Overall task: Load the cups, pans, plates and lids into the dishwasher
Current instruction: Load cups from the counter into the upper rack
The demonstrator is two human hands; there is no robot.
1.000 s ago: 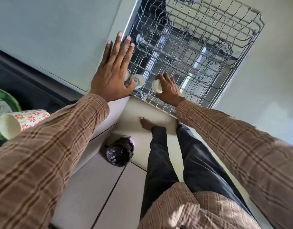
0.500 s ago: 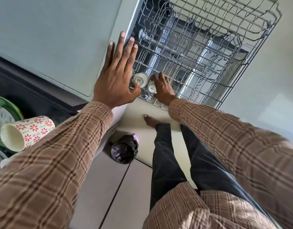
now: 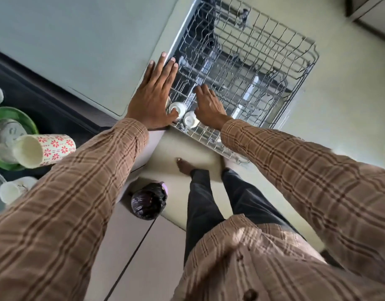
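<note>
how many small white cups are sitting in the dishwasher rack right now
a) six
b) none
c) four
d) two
d: two small white cups sit upside down side by side in the near corner of the wire rack, between the left hand and the right hand; the rest of the rack holds no dishes.

two cups in rack, counter left

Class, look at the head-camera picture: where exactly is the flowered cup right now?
In the head view the flowered cup lies on its side at the left edge, resting against the green plate, just left of the person's left sleeve.
</note>
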